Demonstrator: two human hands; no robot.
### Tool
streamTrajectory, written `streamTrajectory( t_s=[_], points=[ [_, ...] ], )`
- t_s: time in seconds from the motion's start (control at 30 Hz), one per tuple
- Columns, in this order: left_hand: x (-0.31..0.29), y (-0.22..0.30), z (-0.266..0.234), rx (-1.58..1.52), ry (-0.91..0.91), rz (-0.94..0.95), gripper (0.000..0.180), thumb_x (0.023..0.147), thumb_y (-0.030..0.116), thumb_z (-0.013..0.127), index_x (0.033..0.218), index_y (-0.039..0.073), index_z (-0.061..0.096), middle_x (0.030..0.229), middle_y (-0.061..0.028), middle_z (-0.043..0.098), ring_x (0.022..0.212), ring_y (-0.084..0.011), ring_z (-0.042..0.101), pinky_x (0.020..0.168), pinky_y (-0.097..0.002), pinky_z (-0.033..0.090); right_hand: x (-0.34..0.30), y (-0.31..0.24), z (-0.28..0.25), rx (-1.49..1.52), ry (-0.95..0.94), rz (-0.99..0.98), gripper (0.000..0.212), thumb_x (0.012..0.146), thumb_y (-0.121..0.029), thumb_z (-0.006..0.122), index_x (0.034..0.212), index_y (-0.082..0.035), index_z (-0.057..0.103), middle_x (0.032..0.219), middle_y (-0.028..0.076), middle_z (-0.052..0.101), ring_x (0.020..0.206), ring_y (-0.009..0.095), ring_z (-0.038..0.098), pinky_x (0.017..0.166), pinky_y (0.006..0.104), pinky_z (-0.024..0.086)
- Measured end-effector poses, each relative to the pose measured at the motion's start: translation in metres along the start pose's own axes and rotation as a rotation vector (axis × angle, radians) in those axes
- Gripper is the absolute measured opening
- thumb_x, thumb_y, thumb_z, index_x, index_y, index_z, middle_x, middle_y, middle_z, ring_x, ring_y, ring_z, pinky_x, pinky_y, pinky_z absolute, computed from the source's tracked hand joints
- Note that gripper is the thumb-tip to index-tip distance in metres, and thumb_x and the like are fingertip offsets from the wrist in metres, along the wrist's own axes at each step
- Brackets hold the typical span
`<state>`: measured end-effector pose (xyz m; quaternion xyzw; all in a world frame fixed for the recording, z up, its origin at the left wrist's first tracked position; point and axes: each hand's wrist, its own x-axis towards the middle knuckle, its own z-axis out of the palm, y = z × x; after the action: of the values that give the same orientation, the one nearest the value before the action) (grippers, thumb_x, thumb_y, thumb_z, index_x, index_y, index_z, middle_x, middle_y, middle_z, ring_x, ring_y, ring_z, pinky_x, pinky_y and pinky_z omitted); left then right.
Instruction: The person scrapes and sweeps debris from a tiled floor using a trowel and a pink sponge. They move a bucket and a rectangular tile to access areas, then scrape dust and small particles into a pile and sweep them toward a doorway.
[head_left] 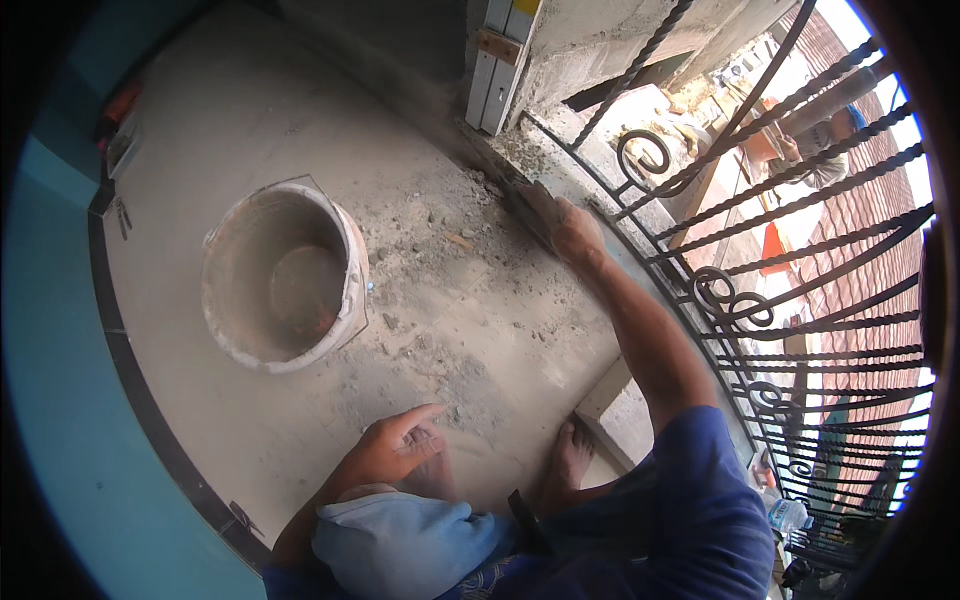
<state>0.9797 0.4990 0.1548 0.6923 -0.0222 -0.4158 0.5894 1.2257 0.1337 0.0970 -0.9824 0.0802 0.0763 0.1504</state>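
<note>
My right arm reaches forward to the base of the wall beside the railing. There my right hand (578, 236) is closed on a flat, dusty grey-brown tool (537, 207); its exact kind does not show. The tool lies along the edge where grey rubble (440, 235) is scattered over the dusty floor. My left hand (398, 447) hangs near my bent knee, holding nothing, its index finger pointing out and the other fingers loosely bent. Ahead of it and to the left stands a big whitish bucket (232, 285), dirty inside, its wire handle hanging down.
Black twisted iron railing (790, 215) runs along the right side, with a person (830, 150) beyond it. A pale block (617, 412) lies by my bare foot (572, 455). A white frame post (497, 80) stands at the wall corner. A plastic bottle (790, 514) is at lower right.
</note>
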Motion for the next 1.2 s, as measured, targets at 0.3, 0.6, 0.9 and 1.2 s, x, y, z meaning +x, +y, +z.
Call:
streamTrajectory(
  t_s=[0.3,0.6,0.9,1.2],
  points=[
    [0.047,-0.135,0.088,0.789,0.253,0.641,0.021,0.080,0.028,0.076,0.096,0.014,0.072,0.081,-0.0015,0.066,0.082,-0.0221,0.062,0.085,-0.0412,0.043,0.031,-0.020,-0.057,-0.150,0.242,-0.109,0.023,0.092,-0.017,0.054,0.112,-0.008,0.062,0.086,0.024,0.071,0.085,0.043,0.071,0.075,0.0557,0.054],
    [0.051,-0.129,0.085,0.837,0.347,0.633,0.009,0.079,0.023,0.074,0.080,0.017,0.066,0.072,0.0016,0.058,0.074,-0.0196,0.059,0.078,-0.0390,0.041,0.049,-0.065,-0.031,-0.281,-0.031,-0.322,0.030,0.096,-0.018,0.047,0.120,-0.012,0.064,0.088,0.024,0.071,0.085,0.041,0.071,0.075,0.0534,0.055],
    [0.053,-0.129,0.083,0.791,0.351,0.655,0.010,0.079,0.021,0.074,0.077,0.018,0.065,0.071,0.0023,0.057,0.073,-0.0194,0.059,0.078,-0.0392,0.042,0.044,-0.046,0.010,-0.094,0.027,-0.047,0.021,0.098,-0.024,0.052,0.115,-0.014,0.061,0.102,0.020,0.072,0.097,0.040,0.070,0.083,0.0506,0.054],
    [0.054,-0.133,0.085,0.800,0.369,0.651,0.010,0.078,0.023,0.073,0.078,0.017,0.065,0.071,0.0022,0.058,0.074,-0.0194,0.059,0.078,-0.0394,0.042,0.053,-0.016,0.008,0.109,-0.157,-0.059,0.025,0.096,-0.024,0.053,0.117,-0.017,0.065,0.106,0.016,0.073,0.101,0.037,0.070,0.086,0.0489,0.054]
  ],
)
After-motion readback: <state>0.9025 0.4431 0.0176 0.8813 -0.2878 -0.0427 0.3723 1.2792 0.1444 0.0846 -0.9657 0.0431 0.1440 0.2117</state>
